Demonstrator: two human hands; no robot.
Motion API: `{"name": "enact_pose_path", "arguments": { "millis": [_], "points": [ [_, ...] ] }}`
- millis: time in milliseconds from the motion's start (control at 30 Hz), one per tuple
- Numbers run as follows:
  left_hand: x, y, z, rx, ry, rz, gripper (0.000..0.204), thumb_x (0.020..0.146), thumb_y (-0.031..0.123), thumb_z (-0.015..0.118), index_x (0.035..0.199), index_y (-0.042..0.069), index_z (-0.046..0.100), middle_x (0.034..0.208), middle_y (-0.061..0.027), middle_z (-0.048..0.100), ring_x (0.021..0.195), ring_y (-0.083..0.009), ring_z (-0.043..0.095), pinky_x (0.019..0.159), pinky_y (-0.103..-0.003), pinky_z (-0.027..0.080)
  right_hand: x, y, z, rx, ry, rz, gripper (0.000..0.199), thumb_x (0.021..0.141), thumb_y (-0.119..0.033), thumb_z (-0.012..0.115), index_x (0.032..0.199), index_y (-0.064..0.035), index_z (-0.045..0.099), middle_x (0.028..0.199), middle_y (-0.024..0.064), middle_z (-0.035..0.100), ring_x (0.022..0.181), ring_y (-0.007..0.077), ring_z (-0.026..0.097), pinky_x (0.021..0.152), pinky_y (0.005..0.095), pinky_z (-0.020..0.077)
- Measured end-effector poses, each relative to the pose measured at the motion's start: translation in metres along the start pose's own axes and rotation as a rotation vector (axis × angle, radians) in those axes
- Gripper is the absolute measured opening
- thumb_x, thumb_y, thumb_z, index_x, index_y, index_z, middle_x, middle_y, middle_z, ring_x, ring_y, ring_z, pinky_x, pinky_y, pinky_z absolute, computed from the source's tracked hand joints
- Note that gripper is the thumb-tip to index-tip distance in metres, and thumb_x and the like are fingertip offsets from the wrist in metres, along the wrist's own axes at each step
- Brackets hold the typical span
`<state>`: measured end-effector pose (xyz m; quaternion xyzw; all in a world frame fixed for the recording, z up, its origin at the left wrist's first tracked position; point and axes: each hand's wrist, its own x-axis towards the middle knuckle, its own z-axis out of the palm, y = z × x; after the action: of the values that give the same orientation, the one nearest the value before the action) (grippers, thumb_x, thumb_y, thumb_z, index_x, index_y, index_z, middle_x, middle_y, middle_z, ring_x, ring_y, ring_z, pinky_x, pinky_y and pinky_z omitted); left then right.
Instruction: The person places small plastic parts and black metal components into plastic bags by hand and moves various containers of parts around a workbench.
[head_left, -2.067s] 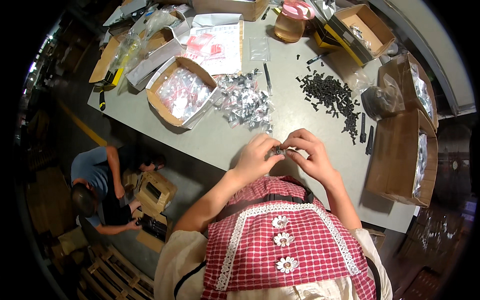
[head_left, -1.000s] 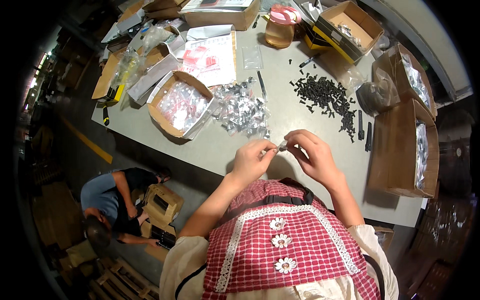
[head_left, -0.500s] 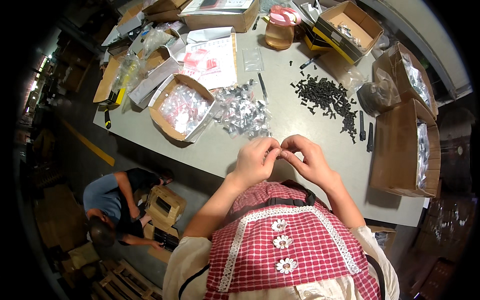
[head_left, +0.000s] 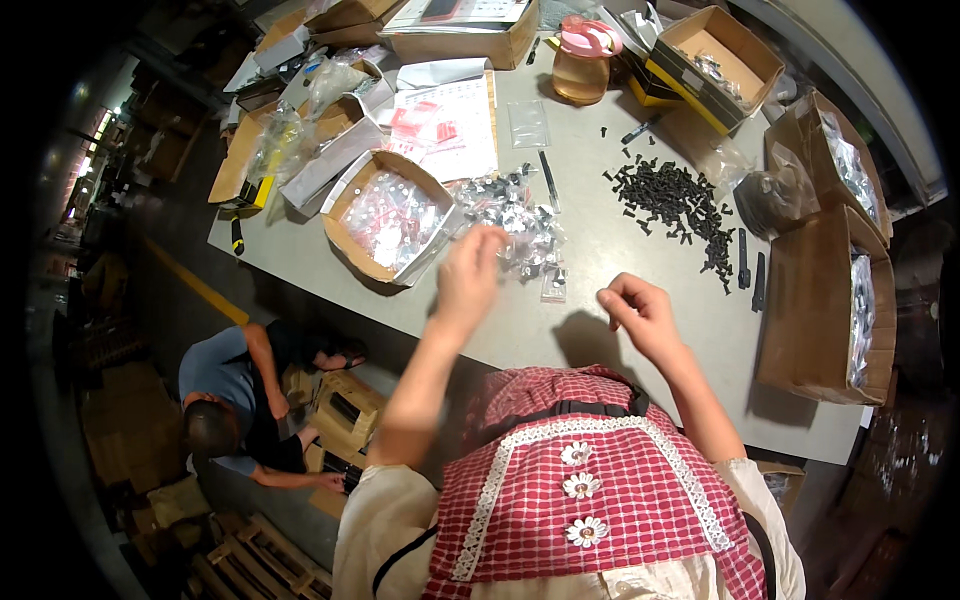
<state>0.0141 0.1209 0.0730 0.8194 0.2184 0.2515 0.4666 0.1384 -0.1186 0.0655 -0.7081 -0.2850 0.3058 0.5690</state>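
My left hand hangs over the table between the open carton of small clear bags and the heap of small filled bags. Motion smears its fingers, so whether it holds anything is unclear. My right hand is raised above the near part of the table, its fingers curled in toward the thumb. Whatever may be between them is hidden. One small clear plastic bag lies at the heap's near edge. To the right is a pile of black screw-like pieces.
Brown cartons line the right edge. A pink-lidded jug, a yellow-and-black box and papers stand farther back. A black pen lies beside the heap. At lower left a person bends over a carton.
My hands were together, pinching at the table's near edge. They have parted: the left has swung left and away toward the heap, the right slightly right. The view has shifted a little.
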Motion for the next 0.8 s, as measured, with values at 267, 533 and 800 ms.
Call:
{"name": "enact_pose_path", "arguments": {
  "millis": [267, 533, 800],
  "points": [
    [0.083, -0.1, -0.072, 0.741, 0.056, -0.428, 0.033, 0.083, 0.027, 0.075, 0.102, 0.0, 0.07, 0.093, -0.0243, 0.07, 0.094, -0.0364, 0.067, 0.083, -0.046, 0.051, -0.004, 0.046, -0.038, -0.681, 0.132, 0.109, 0.031, 0.09, -0.024, 0.07, 0.109, -0.0016, 0.06, 0.106, 0.0211, 0.064, 0.089, 0.0366, 0.067, 0.079, 0.0459, 0.0533],
    [0.085, -0.116, -0.075, 0.557, 0.059, -0.296, 0.02, 0.081, 0.023, 0.07, 0.083, 0.002, 0.071, 0.073, -0.0153, 0.071, 0.072, -0.0312, 0.07, 0.067, -0.043, 0.052, -0.007, 0.057, -0.021, -0.782, 0.091, 0.0, 0.04, 0.086, -0.028, 0.071, 0.114, -0.0037, 0.056, 0.108, 0.0217, 0.062, 0.094, 0.0422, 0.065, 0.08, 0.0496, 0.0536],
    [0.071, -0.101, -0.09, 0.565, 0.204, -0.171, 0.02, 0.082, 0.015, 0.064, 0.1, 0.004, 0.064, 0.077, -0.0113, 0.07, 0.07, -0.026, 0.069, 0.067, -0.04, 0.053, 0.0, 0.056, -0.035, -0.625, 0.199, 0.082, 0.021, 0.09, -0.02, 0.063, 0.101, -0.002, 0.064, 0.088, 0.0212, 0.067, 0.085, 0.0405, 0.066, 0.076, 0.049, 0.0524]
  ]
}}
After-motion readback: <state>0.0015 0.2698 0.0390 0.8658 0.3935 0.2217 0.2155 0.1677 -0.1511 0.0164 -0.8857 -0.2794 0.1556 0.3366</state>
